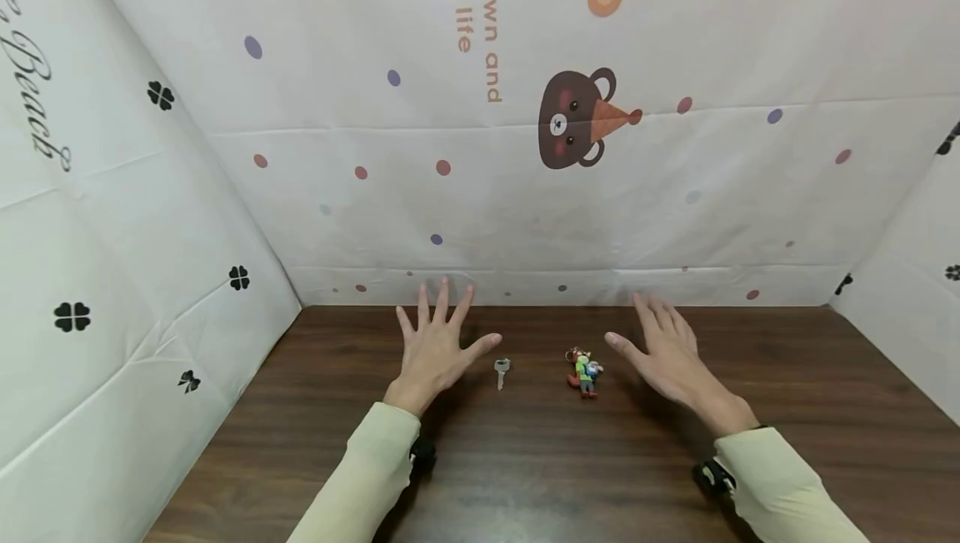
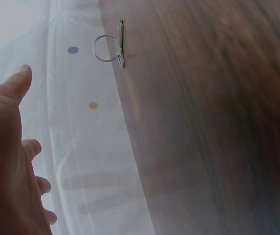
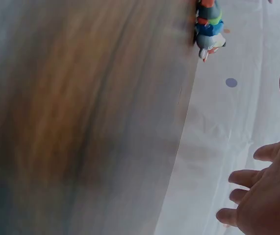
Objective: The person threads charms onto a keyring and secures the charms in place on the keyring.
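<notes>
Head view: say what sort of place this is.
Probably a makeshift tabletop booth indoors: white printed sheeting encloses a wood-grain table on three sides, with a key and a small figurine lying apart on it.

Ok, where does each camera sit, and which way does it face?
Head: on the person's head, looking forward and down at the key, figurine and table; left hand, right hand, sleeves show.
Left wrist: on that wrist, looking at table and key; left hand partly shows.
Right wrist: on that wrist, looking at table and figurine; right hand partly shows.
Head and left wrist share the key.
</notes>
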`<action>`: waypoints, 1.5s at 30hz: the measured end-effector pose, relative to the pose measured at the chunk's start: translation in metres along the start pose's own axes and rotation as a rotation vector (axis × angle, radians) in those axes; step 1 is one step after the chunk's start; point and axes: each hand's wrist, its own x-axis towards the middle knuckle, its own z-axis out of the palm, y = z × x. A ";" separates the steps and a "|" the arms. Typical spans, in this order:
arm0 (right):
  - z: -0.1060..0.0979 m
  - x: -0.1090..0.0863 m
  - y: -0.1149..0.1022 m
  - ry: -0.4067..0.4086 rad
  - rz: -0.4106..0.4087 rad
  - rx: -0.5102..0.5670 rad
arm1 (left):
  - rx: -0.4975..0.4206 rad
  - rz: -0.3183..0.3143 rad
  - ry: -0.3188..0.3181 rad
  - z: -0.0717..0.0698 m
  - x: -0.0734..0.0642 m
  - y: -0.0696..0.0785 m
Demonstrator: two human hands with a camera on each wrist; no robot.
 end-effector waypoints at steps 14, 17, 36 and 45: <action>0.005 -0.004 -0.006 -0.042 0.077 0.175 | -0.062 0.011 0.009 0.002 -0.001 0.008; 0.007 -0.003 -0.010 -0.050 0.107 0.207 | -0.099 0.012 0.020 0.004 -0.003 0.008; 0.015 -0.001 -0.013 -0.031 0.113 0.270 | -0.242 0.042 -0.043 0.013 -0.010 0.015; 0.023 0.005 -0.016 -0.071 0.084 0.325 | -0.345 0.091 -0.131 0.014 -0.010 0.020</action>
